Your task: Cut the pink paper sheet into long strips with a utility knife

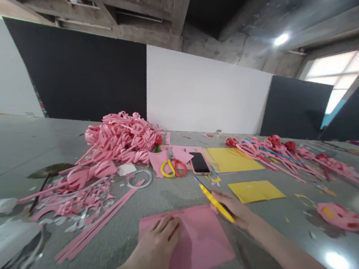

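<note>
A pink sheet of paper (203,241) lies on the grey surface in front of me. My left hand (159,243) rests on its left part, palm down, fingers slightly bent and pressing on the paper. My right hand (231,206) is closed around a yellow utility knife (216,202), just above the sheet's far right corner. The knife is tilted, with its thin blade pointing away to the upper left. Beyond the sheet lie scissors (173,167) with one yellow and one red handle, beside a dark-screened phone (200,163).
A heap of curled pink paper strips (123,136) stands at the left back, with straight pink strips (102,224) nearer. A tape roll (139,179) lies beside them. Yellow sheets (256,191) and pink paper flowers (338,216) are on the right. A white box (3,240) sits at front left.
</note>
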Tool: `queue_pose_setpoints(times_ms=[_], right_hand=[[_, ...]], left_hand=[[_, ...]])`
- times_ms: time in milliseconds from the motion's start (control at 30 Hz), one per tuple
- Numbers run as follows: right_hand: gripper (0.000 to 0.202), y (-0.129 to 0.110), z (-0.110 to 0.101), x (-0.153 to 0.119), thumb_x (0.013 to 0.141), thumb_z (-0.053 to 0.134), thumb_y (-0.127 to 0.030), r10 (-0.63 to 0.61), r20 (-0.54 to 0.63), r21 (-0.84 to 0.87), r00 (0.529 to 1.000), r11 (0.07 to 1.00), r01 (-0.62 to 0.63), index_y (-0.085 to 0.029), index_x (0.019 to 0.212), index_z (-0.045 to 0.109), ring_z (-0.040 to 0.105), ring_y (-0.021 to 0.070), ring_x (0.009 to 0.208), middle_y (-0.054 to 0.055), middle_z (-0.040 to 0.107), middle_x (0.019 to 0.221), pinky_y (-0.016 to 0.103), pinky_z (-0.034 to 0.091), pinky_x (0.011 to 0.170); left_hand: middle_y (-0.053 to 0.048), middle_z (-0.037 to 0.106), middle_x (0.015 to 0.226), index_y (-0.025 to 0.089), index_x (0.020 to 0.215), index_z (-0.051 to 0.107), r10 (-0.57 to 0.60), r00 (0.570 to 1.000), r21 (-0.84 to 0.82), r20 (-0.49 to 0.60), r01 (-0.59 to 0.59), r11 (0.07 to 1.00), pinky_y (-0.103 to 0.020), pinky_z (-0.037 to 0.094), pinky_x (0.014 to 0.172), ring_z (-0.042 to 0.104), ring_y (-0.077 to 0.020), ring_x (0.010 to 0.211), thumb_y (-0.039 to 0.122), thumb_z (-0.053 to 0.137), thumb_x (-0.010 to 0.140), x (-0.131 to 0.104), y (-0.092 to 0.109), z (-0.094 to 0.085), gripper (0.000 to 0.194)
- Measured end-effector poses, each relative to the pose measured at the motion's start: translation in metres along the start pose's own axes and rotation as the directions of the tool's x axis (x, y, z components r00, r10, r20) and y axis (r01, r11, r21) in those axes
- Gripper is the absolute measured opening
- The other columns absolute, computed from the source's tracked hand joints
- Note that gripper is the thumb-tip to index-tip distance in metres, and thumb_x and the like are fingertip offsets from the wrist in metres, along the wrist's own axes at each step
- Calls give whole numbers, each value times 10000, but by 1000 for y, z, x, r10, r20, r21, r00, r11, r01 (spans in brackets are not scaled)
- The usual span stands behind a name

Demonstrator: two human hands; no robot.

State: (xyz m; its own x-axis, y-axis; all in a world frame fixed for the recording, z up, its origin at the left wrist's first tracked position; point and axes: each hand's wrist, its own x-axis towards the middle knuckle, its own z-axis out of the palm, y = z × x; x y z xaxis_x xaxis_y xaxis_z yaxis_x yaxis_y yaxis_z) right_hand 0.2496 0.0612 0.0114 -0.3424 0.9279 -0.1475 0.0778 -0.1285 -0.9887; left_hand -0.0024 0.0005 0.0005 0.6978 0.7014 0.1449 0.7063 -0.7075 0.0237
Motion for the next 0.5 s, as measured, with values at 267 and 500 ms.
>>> queue_pose_setpoints(times_ms=[267, 500], right_hand=[[630, 11, -10, 2, 636, 442, -200, -175, 136, 59, 975, 984, 168, -212, 1257, 340, 511, 168, 911, 89, 499, 1112, 302, 420, 767], [738, 12, -7, 0, 657, 550, -234, -202, 212, 105, 956, 977, 184, -254, 1315, 216, 496, 175, 974, 104, 398, 1261, 311, 411, 795]], left_hand=[[-80, 480, 1212, 128, 1196, 445, -9, 1000, -1, 24, 9, 1000, -354, 319, 955, 391, -221, 1124, 27, 386, 637, 2, 3, -4, 571], [-64, 483, 1206, 146, 1188, 451, -6, 999, -11, -43, 6, 1000, -338, 316, 956, 391, -215, 1118, 25, 382, 677, -1, 0, 3, 530]])
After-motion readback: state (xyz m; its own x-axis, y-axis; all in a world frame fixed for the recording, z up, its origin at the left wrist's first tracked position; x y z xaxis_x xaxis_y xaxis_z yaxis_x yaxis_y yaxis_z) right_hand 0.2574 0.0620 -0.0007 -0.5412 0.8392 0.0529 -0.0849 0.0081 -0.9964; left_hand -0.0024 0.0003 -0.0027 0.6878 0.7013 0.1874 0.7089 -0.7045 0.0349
